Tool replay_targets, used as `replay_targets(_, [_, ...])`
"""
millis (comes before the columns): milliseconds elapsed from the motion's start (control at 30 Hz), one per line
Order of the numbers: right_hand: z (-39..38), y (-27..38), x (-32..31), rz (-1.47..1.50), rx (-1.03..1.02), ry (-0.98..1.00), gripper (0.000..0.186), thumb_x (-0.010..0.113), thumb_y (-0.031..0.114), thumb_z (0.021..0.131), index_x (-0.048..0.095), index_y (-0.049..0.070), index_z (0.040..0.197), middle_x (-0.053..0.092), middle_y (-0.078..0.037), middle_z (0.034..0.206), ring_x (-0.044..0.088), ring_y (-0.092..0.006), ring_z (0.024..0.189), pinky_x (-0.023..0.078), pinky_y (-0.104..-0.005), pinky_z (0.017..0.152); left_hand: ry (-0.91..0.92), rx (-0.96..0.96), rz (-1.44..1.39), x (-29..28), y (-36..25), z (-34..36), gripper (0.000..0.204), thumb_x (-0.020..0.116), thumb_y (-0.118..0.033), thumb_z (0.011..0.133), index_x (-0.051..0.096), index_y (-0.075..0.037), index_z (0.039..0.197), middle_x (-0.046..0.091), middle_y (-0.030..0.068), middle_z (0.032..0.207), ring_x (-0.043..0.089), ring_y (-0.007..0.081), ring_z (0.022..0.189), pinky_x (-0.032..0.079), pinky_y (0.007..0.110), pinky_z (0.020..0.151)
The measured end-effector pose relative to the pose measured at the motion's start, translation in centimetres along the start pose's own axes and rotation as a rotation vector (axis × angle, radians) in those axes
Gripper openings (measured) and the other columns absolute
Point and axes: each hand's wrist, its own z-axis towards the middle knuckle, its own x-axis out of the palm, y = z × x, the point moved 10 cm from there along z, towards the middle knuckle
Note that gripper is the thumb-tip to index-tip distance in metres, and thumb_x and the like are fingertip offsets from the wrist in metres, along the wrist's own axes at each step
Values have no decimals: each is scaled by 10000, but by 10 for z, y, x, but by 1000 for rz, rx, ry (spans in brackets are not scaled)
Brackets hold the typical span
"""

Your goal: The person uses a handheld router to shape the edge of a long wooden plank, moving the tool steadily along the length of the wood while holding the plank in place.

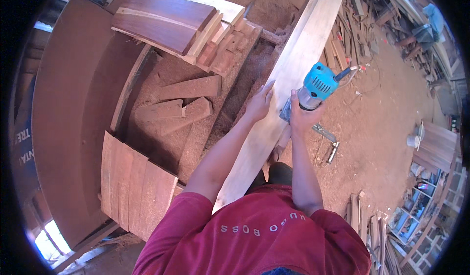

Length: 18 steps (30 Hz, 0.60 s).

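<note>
A long pale board point(306, 30) runs from the top of the view down under my body. My left hand point(258, 104) grips its left edge, fingertips over the top face and thumb hidden. My right hand point(304, 116) is wrapped round the silver lower body of a blue handheld router point(318, 81), whose base rests on the board at its right edge. A cord rises from the router's top. Beside it, right of the board, is a metal fitting with an arm point(327, 137).
Stacked wooden panels point(161, 18) sit upper left. Sawdust-covered blocks point(191, 87) lie left of the board, with slatted pieces point(137, 187) below. A large brown sheet point(63, 118) stands far left. Offcuts point(342, 25) pile upper right; a cluttered shelf unit point(416, 201) is at right.
</note>
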Motion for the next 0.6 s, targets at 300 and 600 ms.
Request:
replay_targets(300, [-8, 9, 0, 180, -84, 24, 635, 929, 219, 817, 565, -48, 1265, 693, -161, 1128, 696, -274, 1032, 547, -410, 945, 11, -127, 68, -7, -15, -8, 449, 451, -351, 1110, 523, -235, 1538, 610, 216, 1450, 548, 384, 1394, 474, 500, 1123])
replay_targets(600, [-21, -45, 20, 393, 154, 94, 746, 931, 154, 770, 526, -78, 1352, 696, -194, 1231, 711, -289, 1081, 573, -416, 969, -37, -70, 133, -12, -28, -5, 431, 469, -337, 1102, 556, -224, 1508, 662, 213, 1372, 626, 401, 1284, 524, 501, 1048])
